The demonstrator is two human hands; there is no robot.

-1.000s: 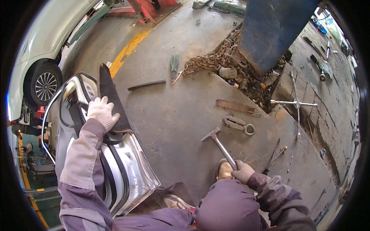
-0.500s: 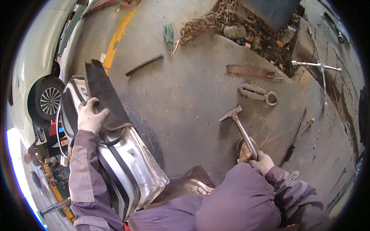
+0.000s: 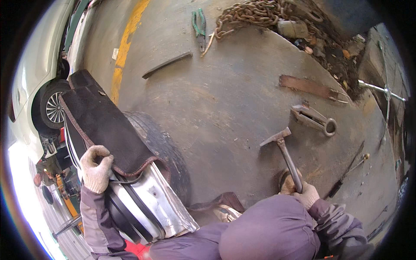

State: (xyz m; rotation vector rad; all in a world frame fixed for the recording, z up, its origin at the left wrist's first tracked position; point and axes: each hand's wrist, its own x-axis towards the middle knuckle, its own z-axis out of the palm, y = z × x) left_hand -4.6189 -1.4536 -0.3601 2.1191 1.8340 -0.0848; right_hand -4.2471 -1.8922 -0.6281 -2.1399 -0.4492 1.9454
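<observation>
My left hand (image 3: 96, 170), in a pale knit glove, has its fingers curled at the bound edge of a dark car mat (image 3: 104, 123). The mat drapes over the far part of a dented silver-white car body panel (image 3: 149, 203) with black trim, which leans beside my left leg. Under and behind the panel is a black tyre (image 3: 162, 149) lying on the floor. On the right, my gloved right hand (image 3: 307, 196) is closed round the lower handle of a hammer (image 3: 287, 157). Its head points up and away from me, above the floor by my knee.
Green-handled pliers (image 3: 199, 27), a flat dark bar (image 3: 167, 65), a rusty strip (image 3: 305, 86), tongs with a ring end (image 3: 314, 119) and a screwdriver (image 3: 336, 188) lie about. Beyond are a rusty chain (image 3: 249, 15) and a cross wrench (image 3: 381, 89). A pale car (image 3: 41, 56) stands left.
The mat has been folded over the panel's far end, and my left hand has shifted from the panel to the mat's edge. The hammer stays in my right hand. My view has turned slightly.
</observation>
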